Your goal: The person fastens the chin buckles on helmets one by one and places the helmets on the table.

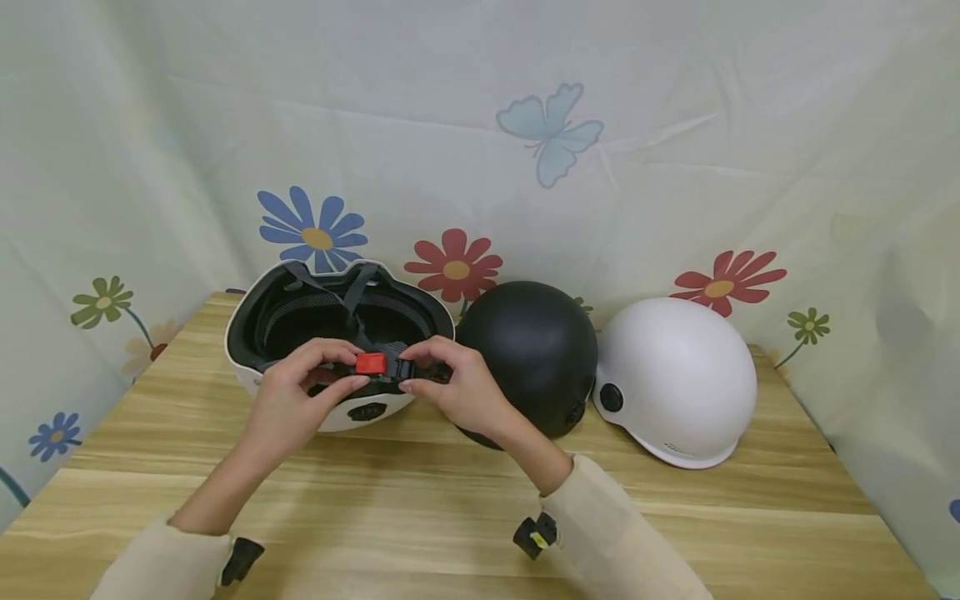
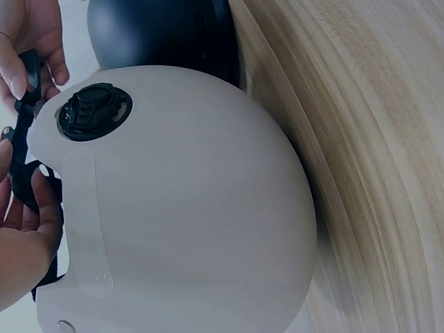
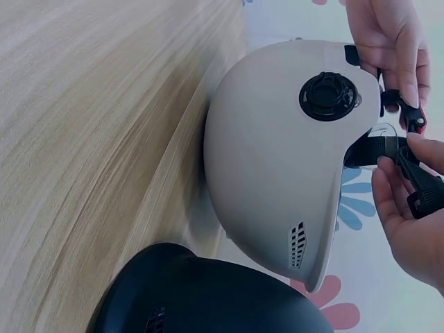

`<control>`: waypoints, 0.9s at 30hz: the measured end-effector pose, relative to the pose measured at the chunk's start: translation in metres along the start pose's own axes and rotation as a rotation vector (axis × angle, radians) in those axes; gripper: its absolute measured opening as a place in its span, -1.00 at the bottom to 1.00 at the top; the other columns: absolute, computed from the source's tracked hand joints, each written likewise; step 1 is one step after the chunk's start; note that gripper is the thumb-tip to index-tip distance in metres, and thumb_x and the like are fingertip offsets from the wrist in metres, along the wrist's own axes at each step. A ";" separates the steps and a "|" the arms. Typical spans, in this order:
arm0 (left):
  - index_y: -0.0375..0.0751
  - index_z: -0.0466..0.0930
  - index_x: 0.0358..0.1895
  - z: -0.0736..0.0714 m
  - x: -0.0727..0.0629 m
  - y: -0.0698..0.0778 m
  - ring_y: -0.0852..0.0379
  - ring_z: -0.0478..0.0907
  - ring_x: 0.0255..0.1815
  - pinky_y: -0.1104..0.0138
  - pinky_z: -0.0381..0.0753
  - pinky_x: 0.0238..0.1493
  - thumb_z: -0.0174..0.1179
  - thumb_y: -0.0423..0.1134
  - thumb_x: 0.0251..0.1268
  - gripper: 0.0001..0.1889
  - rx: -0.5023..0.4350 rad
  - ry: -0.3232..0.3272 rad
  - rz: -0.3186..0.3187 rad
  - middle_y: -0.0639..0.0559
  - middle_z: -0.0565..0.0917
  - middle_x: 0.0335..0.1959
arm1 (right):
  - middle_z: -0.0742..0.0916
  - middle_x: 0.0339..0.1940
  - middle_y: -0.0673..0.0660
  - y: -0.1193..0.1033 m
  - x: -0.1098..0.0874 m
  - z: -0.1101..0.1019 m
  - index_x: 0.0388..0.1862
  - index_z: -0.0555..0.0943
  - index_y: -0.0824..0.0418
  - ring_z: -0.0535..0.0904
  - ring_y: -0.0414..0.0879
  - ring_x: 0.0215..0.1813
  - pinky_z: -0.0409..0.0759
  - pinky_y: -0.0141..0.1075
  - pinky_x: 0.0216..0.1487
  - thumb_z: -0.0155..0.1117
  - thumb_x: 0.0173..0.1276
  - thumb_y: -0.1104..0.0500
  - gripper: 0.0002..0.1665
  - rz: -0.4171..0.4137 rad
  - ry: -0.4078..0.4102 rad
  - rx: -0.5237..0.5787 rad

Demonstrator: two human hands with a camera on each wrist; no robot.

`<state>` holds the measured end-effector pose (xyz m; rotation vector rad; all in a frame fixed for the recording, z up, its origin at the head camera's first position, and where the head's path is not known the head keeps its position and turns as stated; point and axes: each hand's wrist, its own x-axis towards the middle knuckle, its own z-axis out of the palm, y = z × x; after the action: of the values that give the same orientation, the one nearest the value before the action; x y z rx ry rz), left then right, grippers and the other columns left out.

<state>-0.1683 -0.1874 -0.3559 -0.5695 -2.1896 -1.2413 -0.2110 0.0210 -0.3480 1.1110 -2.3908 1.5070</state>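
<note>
A white helmet [image 1: 393, 403] lies upside down on the table at the left, its dark padded inside [image 1: 292, 325] facing up. Over its near rim, my left hand [image 1: 288, 404] pinches the red buckle piece [image 1: 371, 363] of the chin strap between thumb and fingers. Close to its right, my right hand [image 1: 468, 387] pinches a black buckle piece [image 1: 405, 369] the same way. The dark straps [image 1: 354, 293] run up to the far rim. In the left wrist view, a black dial [image 2: 94, 111] sits on the shell, and the fingers partly cover the buckle.
A black helmet [image 1: 528, 350] sits dome up beside the white one, and another white helmet [image 1: 678, 375] stands dome up at the right. The wooden table [image 1: 420, 533] extends in front of them. Behind hangs a pale cloth [image 1: 420, 125] printed with flowers and a butterfly.
</note>
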 end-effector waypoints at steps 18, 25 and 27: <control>-0.32 0.62 -0.23 0.003 -0.004 -0.006 0.23 0.47 -0.40 0.57 0.51 -0.33 0.31 -0.54 -0.06 -0.75 -0.070 0.015 -0.022 0.00 0.55 -0.34 | 0.65 -0.27 0.11 -0.003 0.002 0.009 -0.12 0.60 0.29 0.50 -0.16 -0.28 0.51 -0.39 -0.21 0.35 0.12 0.31 -0.70 -0.001 -0.017 0.025; -0.31 0.60 -0.21 0.001 -0.005 -0.009 0.24 0.48 -0.34 0.56 0.52 -0.26 0.30 -0.51 -0.01 -0.76 -0.082 -0.021 -0.052 0.02 0.54 -0.29 | 0.64 -0.30 0.09 -0.004 0.002 0.011 -0.11 0.60 0.27 0.49 -0.18 -0.32 0.50 -0.41 -0.27 0.35 0.12 0.31 -0.69 0.023 -0.027 0.010; -0.31 0.59 -0.19 0.000 -0.005 -0.010 0.24 0.50 -0.32 0.55 0.52 -0.23 0.29 -0.49 0.01 -0.76 -0.085 -0.038 -0.065 0.02 0.54 -0.25 | 0.65 -0.27 0.09 -0.003 0.003 0.011 -0.09 0.59 0.27 0.50 -0.18 -0.29 0.50 -0.41 -0.25 0.33 0.14 0.32 -0.68 0.030 -0.036 0.012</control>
<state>-0.1707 -0.1924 -0.3654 -0.5638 -2.2108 -1.3740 -0.2080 0.0099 -0.3502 1.1192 -2.4353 1.5257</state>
